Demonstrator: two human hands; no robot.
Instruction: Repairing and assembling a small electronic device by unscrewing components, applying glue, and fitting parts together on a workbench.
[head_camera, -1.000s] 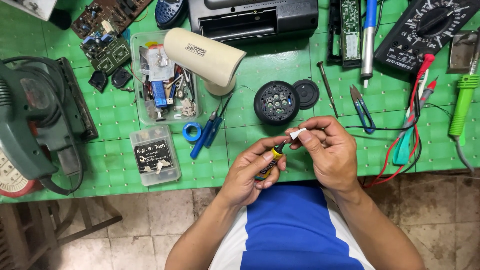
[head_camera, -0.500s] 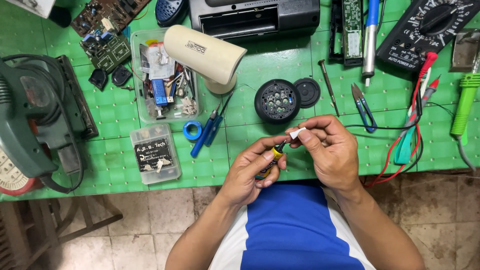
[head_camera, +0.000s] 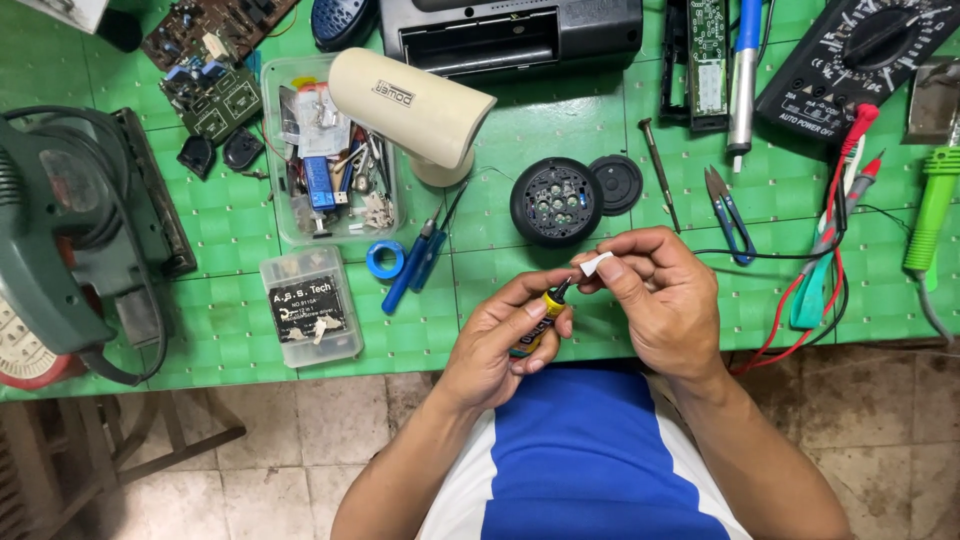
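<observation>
Both hands are busy at 6 o'clock: your left hand (head_camera: 505, 335) pinches the light, squeezable yellow-and-black glue tube (head_camera: 537, 322) mid-body, right hand (head_camera: 655, 300) nips the flimsy little white scrap (head_camera: 596, 263) by its edge, so go gentle.

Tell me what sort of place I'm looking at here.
Most likely an electronics repair bench. On the green table lie bare circuit boards, a multimeter with red probes and a soldering iron. The left hand holds a small yellow glue tube; the right hand pinches a white scrap.
</observation>
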